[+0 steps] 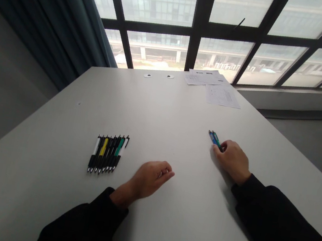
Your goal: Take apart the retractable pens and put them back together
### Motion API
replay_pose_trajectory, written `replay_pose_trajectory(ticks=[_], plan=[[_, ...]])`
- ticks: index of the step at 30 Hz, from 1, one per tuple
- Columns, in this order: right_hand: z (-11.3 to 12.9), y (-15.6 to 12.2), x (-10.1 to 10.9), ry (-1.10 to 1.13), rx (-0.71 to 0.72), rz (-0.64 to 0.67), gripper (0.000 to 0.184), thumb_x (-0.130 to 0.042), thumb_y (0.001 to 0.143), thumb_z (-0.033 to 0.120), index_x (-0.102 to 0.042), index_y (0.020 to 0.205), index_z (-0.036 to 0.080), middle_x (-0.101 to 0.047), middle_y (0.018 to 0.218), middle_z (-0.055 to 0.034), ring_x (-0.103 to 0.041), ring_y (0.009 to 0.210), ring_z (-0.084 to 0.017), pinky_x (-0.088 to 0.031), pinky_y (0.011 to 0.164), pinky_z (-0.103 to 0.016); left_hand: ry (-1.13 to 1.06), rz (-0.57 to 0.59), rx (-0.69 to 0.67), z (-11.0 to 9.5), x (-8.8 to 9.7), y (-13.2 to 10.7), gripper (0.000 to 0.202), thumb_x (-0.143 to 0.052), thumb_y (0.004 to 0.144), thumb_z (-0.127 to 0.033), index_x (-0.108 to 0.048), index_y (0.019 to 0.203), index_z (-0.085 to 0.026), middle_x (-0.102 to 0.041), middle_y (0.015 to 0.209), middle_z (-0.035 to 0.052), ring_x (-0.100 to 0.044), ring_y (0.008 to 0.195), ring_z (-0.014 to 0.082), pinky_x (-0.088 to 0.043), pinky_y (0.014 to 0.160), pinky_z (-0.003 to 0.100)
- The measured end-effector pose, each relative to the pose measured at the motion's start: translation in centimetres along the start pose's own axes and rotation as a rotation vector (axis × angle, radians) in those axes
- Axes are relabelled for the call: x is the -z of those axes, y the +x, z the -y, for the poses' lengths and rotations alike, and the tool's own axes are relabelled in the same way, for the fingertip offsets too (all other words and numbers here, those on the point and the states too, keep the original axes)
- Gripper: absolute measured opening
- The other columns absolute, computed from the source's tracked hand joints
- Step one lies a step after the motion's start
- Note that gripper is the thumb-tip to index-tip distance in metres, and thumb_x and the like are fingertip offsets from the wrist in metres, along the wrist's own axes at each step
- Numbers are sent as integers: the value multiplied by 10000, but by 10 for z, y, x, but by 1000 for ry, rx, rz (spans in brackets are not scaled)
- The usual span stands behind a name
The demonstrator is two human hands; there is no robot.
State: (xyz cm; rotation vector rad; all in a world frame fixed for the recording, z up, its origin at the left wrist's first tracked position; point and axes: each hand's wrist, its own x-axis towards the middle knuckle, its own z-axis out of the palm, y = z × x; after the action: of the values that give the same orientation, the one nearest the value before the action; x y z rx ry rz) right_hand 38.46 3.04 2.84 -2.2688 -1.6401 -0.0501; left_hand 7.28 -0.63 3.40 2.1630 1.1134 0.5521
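Observation:
My right hand (233, 159) lies at the right of the table, its thumb and fingers closed around the near ends of two pens side by side. One is a blue pen (213, 137), the other a green pen (216, 139); their lower parts are hidden by the fingers. In the middle, my left hand (151, 178) rests near the tabletop with fingers curled in and thumb close to them; nothing shows in it. To its left, a row of several pens (108, 155) lies side by side, mostly black, with white, yellow and green barrels among them.
A white table (161, 116) extends toward the window. Printed papers (222, 94) lie at its far right edge. Two small round white pieces (170, 77) are at the far edge, and a small white bit (79, 103) at the left. A dark curtain (81, 21) hangs at the left.

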Motion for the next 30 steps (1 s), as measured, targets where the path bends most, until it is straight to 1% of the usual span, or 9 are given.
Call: replay_pose_trajectory(ticks=[8, 12, 15, 17, 20, 23, 25, 27, 30], plan=[[1, 0, 0, -30, -24, 10, 309, -547, 857, 513, -582, 801, 211, -675, 874, -85, -610, 756, -233, -341, 593, -327, 19, 5, 0, -1, 2, 1, 272, -528, 977, -397, -676, 890, -185, -646, 708, -18, -514, 613, 108, -384, 601, 236], [0, 0, 0, -39, -48, 23, 348, -538, 861, 545, -607, 809, 208, -681, 791, -87, -615, 690, -240, -317, 560, -328, 43, 17, -4, -3, 1, 1, 276, -516, 985, -395, -674, 901, -185, -658, 725, -14, -532, 624, 111, -397, 606, 234], [0, -1, 1, -29, -37, 28, 380, -543, 856, 572, -615, 812, 201, -684, 791, -99, -629, 695, -252, -324, 564, -334, 80, 29, 2, -6, 1, 0, 272, -511, 991, -396, -674, 913, -192, -671, 741, -15, -557, 639, 111, -416, 618, 228], [2, -2, 2, -12, -25, 26, 417, -525, 865, 605, -611, 826, 199, -682, 799, -108, -631, 712, -264, -342, 580, -341, 125, 30, 22, -6, 6, -2, 257, -521, 988, -402, -679, 926, -210, -678, 749, -25, -578, 649, 106, -436, 638, 216], [6, -6, 5, 35, -20, 10, 468, -495, 883, 643, -595, 911, 186, -671, 796, -113, -624, 721, -274, -373, 608, -347, 260, -35, 130, 0, 26, -5, 228, -557, 968, -423, -676, 984, -231, -692, 809, -16, -619, 710, 122, -464, 703, 223], [8, -10, 7, 98, -26, -13, 476, -479, 899, 648, -553, 976, 185, -644, 768, -89, -602, 683, -264, -379, 594, -341, 471, -208, 366, 15, 61, -10, 246, -525, 973, -378, -644, 1051, -177, -693, 952, 85, -653, 832, 204, -479, 751, 301], [9, -12, 8, 140, -26, -30, 450, -467, 910, 641, -527, 963, 198, -618, 739, -66, -579, 645, -249, -372, 573, -334, 590, -283, 513, 26, 84, -15, 248, -528, 959, -338, -630, 1065, -138, -674, 1045, 154, -662, 896, 260, -492, 760, 347], [10, -13, 9, 175, -19, -58, 409, -471, 914, 620, -506, 928, 213, -589, 721, -50, -553, 621, -236, -364, 561, -331, 663, -278, 597, 35, 98, -20, 239, -552, 939, -330, -640, 1026, -126, -666, 1068, 178, -670, 909, 284, -506, 759, 366], [12, -14, 10, 223, 22, -117, 341, -488, 913, 567, -483, 870, 229, -550, 714, -38, -518, 610, -221, -361, 567, -336, 708, -216, 635, 42, 105, -23, 224, -556, 934, -322, -655, 983, -126, -671, 1057, 176, -679, 922, 295, -522, 772, 375]])
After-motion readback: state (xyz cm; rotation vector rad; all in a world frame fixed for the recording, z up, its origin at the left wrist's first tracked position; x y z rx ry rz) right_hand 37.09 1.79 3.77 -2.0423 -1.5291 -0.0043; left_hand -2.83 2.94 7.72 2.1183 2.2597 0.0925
